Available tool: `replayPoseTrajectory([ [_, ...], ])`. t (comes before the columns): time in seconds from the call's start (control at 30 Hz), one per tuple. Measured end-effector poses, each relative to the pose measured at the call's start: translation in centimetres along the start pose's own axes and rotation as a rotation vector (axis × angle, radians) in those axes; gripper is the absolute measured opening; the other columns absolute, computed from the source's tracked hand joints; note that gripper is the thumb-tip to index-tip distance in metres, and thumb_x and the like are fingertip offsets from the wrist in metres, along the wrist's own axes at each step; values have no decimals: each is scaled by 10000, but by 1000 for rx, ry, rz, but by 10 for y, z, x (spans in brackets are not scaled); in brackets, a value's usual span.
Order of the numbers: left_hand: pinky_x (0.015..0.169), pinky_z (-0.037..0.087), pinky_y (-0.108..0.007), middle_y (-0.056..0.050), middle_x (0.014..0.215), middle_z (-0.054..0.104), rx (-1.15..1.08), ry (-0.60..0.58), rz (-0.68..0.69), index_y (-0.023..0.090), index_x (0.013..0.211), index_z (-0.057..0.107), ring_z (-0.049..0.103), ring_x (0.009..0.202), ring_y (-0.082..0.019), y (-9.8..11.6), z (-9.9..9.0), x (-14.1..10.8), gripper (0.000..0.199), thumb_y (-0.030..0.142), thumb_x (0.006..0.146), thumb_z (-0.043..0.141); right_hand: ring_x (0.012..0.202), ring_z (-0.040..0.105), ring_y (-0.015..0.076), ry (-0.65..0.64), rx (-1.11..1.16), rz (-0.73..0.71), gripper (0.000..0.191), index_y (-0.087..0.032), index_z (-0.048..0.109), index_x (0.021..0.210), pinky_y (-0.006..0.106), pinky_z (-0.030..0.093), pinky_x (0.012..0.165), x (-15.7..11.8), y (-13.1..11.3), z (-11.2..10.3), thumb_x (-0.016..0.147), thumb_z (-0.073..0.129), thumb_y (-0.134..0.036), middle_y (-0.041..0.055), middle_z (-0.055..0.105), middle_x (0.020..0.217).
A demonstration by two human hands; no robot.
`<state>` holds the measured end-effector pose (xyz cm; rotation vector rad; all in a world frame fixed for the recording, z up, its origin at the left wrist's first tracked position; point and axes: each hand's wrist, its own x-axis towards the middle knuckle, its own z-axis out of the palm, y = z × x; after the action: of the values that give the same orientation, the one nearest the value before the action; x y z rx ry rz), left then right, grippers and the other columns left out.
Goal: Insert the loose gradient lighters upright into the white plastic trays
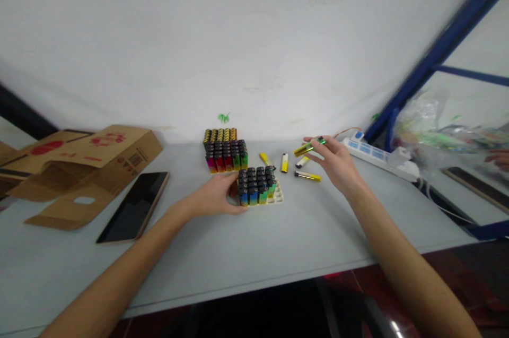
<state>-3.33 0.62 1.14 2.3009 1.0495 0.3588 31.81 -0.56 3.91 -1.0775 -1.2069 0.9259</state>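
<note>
My left hand (214,196) is closed round the left side of a white tray (279,196) with round holes. Several upright lighters (254,188) with black tops and blue-to-green bodies fill its left part; holes at its right are bare. Raised above the table, my right hand (334,160) pinches a shiny yellow-green lighter (308,147), tilted up to the right. Loose yellow lighters lie below and left of that hand, among them one with a dark end (307,176) and a yellow-and-white one (284,163).
Behind the tray stands a block of multicoloured lighters (226,156), with gold-topped ones (220,135) at its back. A tablet (134,207) and an open cardboard box (83,163) lie left. Right are a power strip (379,159), a blue frame (429,46) and another person's hand (499,158).
</note>
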Motion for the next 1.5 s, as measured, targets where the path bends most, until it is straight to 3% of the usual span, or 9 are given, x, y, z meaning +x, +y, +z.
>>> replayPoseTrajectory([
  [0.13,702,520,-332,-26,890,697,4,-5,-3,223,975,599,668,774,-245,0,0,0,460,538,737,836,972,777,225,-88,247,99,524,-286,610,1002,451,669,932,3,4,26,790,904,-664,5,775,961],
  [0.3,716,531,-331,-36,915,706,-1,-6,2,219,975,605,681,803,-249,0,0,0,452,543,754,830,748,690,167,-223,188,120,519,-292,568,1073,366,665,739,-17,18,40,879,780,-725,-49,623,841],
  [0.47,700,525,-327,-31,894,703,16,-5,4,220,947,604,673,786,-245,-2,0,0,456,559,753,840,569,519,117,-295,190,115,536,-304,507,1089,231,464,469,-25,22,43,895,737,-746,-62,599,824],
  [0.6,709,529,-329,-32,902,711,29,-3,11,224,943,603,680,793,-247,0,-2,0,442,551,756,833,491,334,102,-282,124,104,556,-305,514,1061,204,318,443,-24,24,46,896,694,-805,-112,405,656],
  [0.7,711,535,-328,-38,922,720,21,-4,15,222,953,608,689,810,-250,1,-2,0,435,542,757,828,481,261,97,-182,17,90,614,-272,532,901,215,248,436,-24,26,45,872,673,-869,-113,302,609],
  [0.87,674,513,-318,-17,862,690,35,11,21,230,909,592,653,750,-230,1,-2,1,431,541,740,838,503,307,115,-16,-223,-16,707,-266,397,607,274,262,461,-22,33,37,890,621,-875,-60,346,529],
  [1.13,672,516,-316,-14,866,692,27,22,22,231,920,597,657,749,-226,2,-2,0,426,536,745,837,504,366,142,26,-375,-28,574,-275,421,565,287,289,481,-20,41,32,931,585,-686,-39,394,506],
  [1.33,677,526,-325,-21,874,697,27,11,12,232,923,597,667,762,-238,3,-2,0,437,545,739,841,505,356,130,-2,-326,-71,613,-271,429,647,274,305,471,-22,45,33,970,576,-770,-54,397,539],
  [1.5,699,531,-329,-35,904,716,22,4,8,227,936,602,685,791,-247,2,-1,0,428,537,754,836,539,495,131,-115,-94,-73,527,-281,558,1036,249,448,509,-24,36,38,968,627,-799,-74,542,679],
])
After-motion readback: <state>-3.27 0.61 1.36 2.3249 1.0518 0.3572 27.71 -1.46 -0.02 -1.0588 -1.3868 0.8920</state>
